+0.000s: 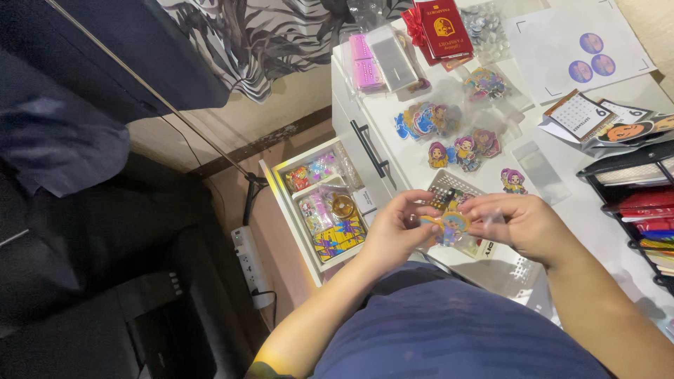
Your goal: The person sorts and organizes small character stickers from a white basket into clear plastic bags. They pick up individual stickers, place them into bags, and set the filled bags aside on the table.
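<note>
My left hand (394, 228) and my right hand (518, 223) meet above the near edge of the white desk (597, 231). Together they pinch a small colourful cartoon-figure charm (447, 224) with an orange ring; the left fingers hold its left end, the right fingers its right side. Under the hands lies a white perforated tray (511, 270) with more small pieces. Several similar cartoon charms (463, 149) lie on the desk just beyond my hands, some in clear bags (430, 119).
An open drawer (284, 203) to the left holds packets and trinkets. Pink boxes (365, 63), a red booklet (442, 27), a sheet with round stickers (576, 42), a small calendar (580, 114) and a black rack (632, 196) crowd the desk. A power strip (251, 270) lies on the floor.
</note>
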